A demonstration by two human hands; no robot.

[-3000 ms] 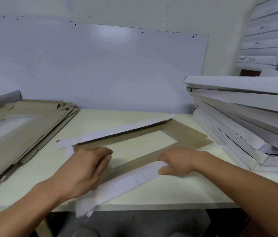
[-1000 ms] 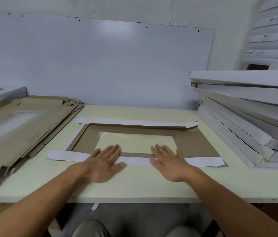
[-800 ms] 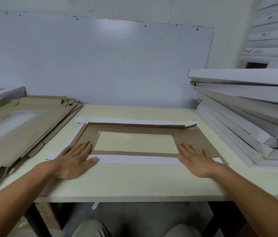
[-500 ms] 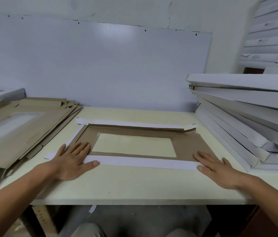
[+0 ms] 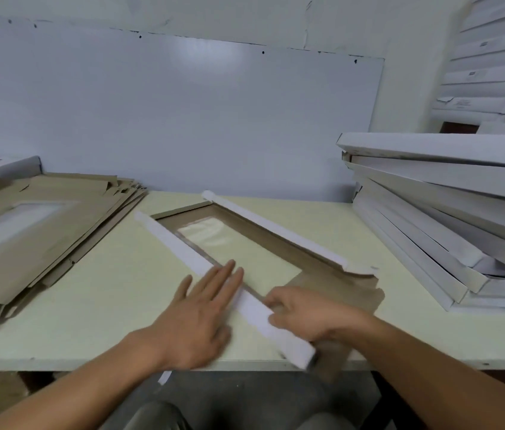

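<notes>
Frame (image 5: 338, 288): plain brown card, unprinted. Near flap (image 5: 183, 252) and far flap (image 5: 276, 226): plain white. Window (image 5: 260, 259): shows the cream of the table through it, with white glare streaks at its far end. Table (image 5: 89, 299): uniform pale yellow-cream. Board (image 5: 183, 119): pale blue-grey, one soft white highlight, small black dots along its top edge. Left stack (image 5: 68, 187): brown card with a whitish window. Boxes (image 5: 431, 147): white faces, grey-brown edges. Wall (image 5: 276, 13): off-white. Floor (image 5: 245, 395): grey. Trousers (image 5: 158, 414): grey-green.
</notes>
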